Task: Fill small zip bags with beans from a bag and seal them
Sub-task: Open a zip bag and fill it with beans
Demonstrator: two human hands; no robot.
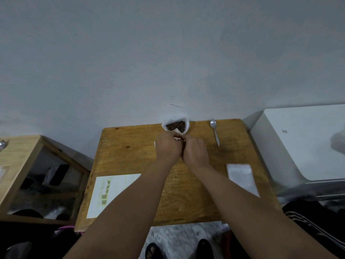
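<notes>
Gently now: pinch the zip bag (178, 137) at one end of its strip and press along to the other, keeping beans off the track (opening or sealing, cannot tell). Hold the left hand (168, 148) and right hand (196, 152) knuckle to knuckle at mid-counter (130, 156), just short of the bean bag (175, 125), fingers of both curled in on the zip bag, mostly hidden beneath. Forearms converging, wrists low.

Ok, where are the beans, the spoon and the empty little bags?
beans (175, 125): head view, on the brown pile inside the open bag.
spoon (215, 134): head view, middle of its handle.
empty little bags (242, 179): head view, middle of the white stack.
</notes>
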